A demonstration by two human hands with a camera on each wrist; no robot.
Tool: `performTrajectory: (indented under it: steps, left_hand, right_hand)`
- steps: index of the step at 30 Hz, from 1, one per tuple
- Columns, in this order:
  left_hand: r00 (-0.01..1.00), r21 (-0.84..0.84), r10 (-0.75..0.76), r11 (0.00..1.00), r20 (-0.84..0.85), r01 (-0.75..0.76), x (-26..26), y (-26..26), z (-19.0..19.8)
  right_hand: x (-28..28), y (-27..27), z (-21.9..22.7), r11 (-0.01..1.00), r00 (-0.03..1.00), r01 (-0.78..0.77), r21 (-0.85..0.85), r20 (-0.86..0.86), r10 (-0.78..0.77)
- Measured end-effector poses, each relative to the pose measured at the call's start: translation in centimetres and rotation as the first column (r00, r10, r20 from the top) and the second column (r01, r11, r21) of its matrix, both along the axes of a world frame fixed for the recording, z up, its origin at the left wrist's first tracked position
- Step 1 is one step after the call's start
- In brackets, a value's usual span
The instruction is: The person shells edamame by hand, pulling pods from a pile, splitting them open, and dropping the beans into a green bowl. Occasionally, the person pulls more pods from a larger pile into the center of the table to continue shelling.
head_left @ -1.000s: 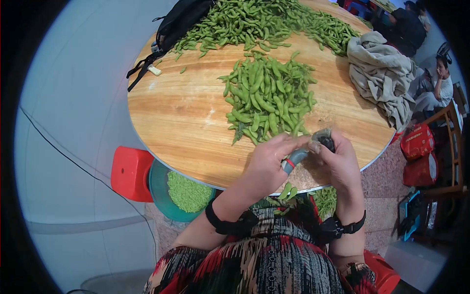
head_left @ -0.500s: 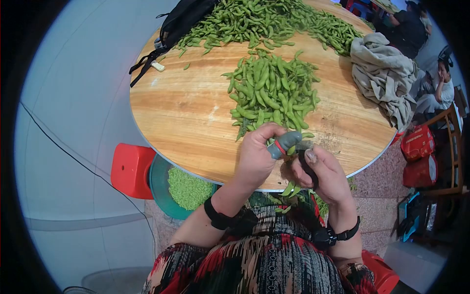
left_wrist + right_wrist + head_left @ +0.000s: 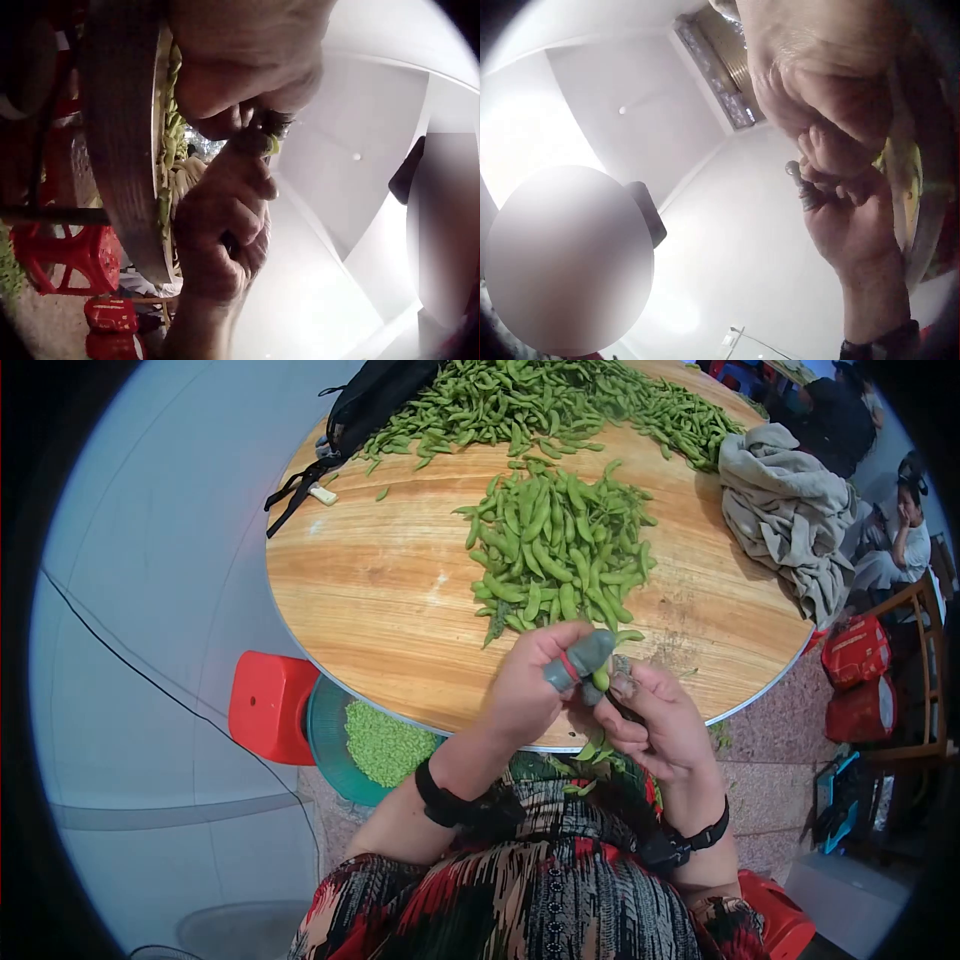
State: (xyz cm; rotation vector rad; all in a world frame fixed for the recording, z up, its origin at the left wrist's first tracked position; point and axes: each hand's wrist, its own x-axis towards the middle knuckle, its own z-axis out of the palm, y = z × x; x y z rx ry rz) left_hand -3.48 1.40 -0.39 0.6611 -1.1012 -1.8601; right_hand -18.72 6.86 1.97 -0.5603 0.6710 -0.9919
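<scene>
Both hands meet over the near edge of the round wooden table [image 3: 370,610]. My left hand [image 3: 525,680] pinches a green soybean pod [image 3: 600,679]; its thumb wears a grey cover [image 3: 592,650] with a red band. Close against it, my right hand [image 3: 668,715] curls its fingers round a small dark tool [image 3: 628,712], mostly hidden by them. In the right wrist view the left thumb's grey cover [image 3: 804,187] sticks out beside the right fingers. A heap of soybean pods [image 3: 555,550] lies just beyond the hands. A few pods [image 3: 595,748] hang at the table edge below them.
A larger pod heap [image 3: 520,405] covers the far side, beside a black bag [image 3: 375,410]. A grey cloth [image 3: 785,510] lies at the right. Below the left edge stand a red stool [image 3: 268,705] and a teal basin [image 3: 325,745] of shelled beans [image 3: 385,745].
Over the last second both hands shifted slightly, the right one lower. A green pod now shows under the left thumb. In the last half second the right thumb moved closer to that pod.
</scene>
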Motion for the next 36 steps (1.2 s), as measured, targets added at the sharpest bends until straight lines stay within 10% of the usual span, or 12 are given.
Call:
performTrajectory:
  steps: [3,5,7,10,12,16,18,20,25,29,36]
  left_hand:
    - [0.973,0.191,-0.115,0.970,-0.200,0.154,0.0,0.0,0.7]
    - [0.991,-0.222,-0.020,0.974,0.134,0.050,-0.8,0.3,0.4]
    - [0.981,-0.212,0.007,0.977,0.192,0.034,-0.7,0.3,0.2]
    - [0.950,-0.182,0.023,0.983,0.310,0.035,-0.6,0.2,0.7]
    - [0.927,-0.632,0.244,0.775,0.284,-0.011,-0.8,-0.2,0.6]
    - [0.962,-0.575,0.146,0.818,0.231,0.013,-0.6,-0.1,0.8]
    - [0.983,-0.093,-0.157,0.982,0.094,0.166,0.0,0.4,1.9]
    - [0.982,-0.013,-0.187,0.982,0.035,0.188,0.1,0.3,1.6]
    - [0.981,0.157,-0.190,0.969,-0.030,0.192,-0.3,-0.1,0.7]
    - [0.994,0.108,-0.082,0.991,0.070,0.074,-0.7,0.1,0.4]
    - [1.000,-0.028,-0.025,0.999,-0.001,0.025,-0.8,0.0,-0.2]
  right_hand:
    - [-0.2,0.0,-0.3,1.000,0.999,0.014,0.026,0.045,-0.015]
    - [-0.3,-0.1,-1.1,0.999,0.999,0.043,0.017,0.013,-0.043]
    - [-0.1,0.0,-2.0,0.898,0.734,0.101,-0.428,-0.577,-0.358]
    - [-0.9,-0.4,-1.7,0.966,0.892,0.173,-0.192,-0.384,-0.236]
    - [-1.4,-0.4,-0.9,0.983,0.957,0.153,-0.102,-0.234,-0.173]
    - [-2.3,-0.2,-0.3,0.998,0.996,0.045,0.034,0.074,-0.047]
    - [-2.5,0.0,-0.5,0.998,0.994,0.043,0.044,0.097,-0.048]
    - [-2.7,0.1,-0.6,0.998,0.991,0.041,0.053,0.122,-0.047]
    - [-3.1,0.1,-0.6,0.967,0.844,0.188,-0.170,-0.477,-0.248]
    - [-3.2,-0.3,-1.1,0.881,0.594,0.220,-0.418,-0.660,-0.461]
    - [-0.9,0.5,0.0,0.848,0.477,-0.061,-0.526,-0.762,-0.438]
